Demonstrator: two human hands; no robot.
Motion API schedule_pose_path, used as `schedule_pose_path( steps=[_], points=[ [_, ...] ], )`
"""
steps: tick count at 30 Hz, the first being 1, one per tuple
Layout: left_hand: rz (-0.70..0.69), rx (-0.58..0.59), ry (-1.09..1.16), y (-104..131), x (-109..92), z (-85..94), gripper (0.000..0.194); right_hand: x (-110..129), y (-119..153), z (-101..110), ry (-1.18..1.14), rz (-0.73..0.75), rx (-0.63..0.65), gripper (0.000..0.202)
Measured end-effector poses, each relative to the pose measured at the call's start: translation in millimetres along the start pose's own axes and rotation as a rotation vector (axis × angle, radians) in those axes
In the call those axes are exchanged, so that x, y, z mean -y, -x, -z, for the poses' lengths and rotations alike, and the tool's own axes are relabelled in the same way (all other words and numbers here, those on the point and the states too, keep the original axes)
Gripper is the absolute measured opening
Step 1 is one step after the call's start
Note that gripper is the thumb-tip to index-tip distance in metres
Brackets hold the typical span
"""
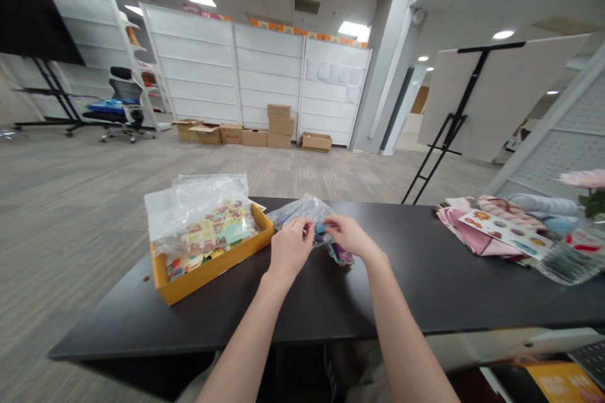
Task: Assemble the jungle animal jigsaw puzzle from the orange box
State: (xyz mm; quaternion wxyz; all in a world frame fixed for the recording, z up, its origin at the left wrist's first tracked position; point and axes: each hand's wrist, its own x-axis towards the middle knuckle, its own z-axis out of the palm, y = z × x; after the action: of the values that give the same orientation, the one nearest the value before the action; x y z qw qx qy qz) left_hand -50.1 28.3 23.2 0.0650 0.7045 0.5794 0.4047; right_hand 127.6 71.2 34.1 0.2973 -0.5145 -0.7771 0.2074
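Note:
A clear plastic bag (307,204) lies on the black table in front of me, its open side towards my hands. The fingers of my left hand (292,247) are closed on the bag's near edge. My right hand (352,236) pinches at the bag from the other side. Small blue pieces (320,228) show between the two hands, partly covered by fingers and film. Purple and teal puzzle pieces (341,255) lie in a little pile on the table just under my right hand.
On the left stands a yellow box (215,269) with bagged, colourful puzzle pieces (212,236). Folded pink cloths (472,230), a sticker sheet (505,233) and a clear vase (574,258) with a pink flower are at the right. Cardboard boxes (255,137) line the far wall.

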Motion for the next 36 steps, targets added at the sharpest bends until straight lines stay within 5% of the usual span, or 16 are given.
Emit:
schedule_pose_path(
  steps=[4,8,11,23,29,36],
  points=[
    [-0.002,0.023,-0.011,-1,-3,1.2,0.016,-16,22,25,0.009,-0.125,-0.004,0.018],
    [-0.018,0.038,-0.033,-1,-6,1.0,0.017,-27,40,32,0.015,-0.293,0.098,0.036],
    [-0.024,0.044,-0.050,0,-6,0.5,0.018,-26,45,30,0.033,-0.289,0.208,0.041],
    [-0.029,0.044,-0.082,1,-3,-0.2,0.018,-14,38,21,0.110,-0.320,0.320,0.046],
    [-0.029,0.058,-0.096,-1,-3,-1.1,0.017,-13,44,16,0.056,-0.335,0.223,0.045],
    [-0.037,0.048,-0.106,-1,-3,-0.6,0.017,-11,50,4,-0.062,-0.154,0.144,0.043]
  ],
)
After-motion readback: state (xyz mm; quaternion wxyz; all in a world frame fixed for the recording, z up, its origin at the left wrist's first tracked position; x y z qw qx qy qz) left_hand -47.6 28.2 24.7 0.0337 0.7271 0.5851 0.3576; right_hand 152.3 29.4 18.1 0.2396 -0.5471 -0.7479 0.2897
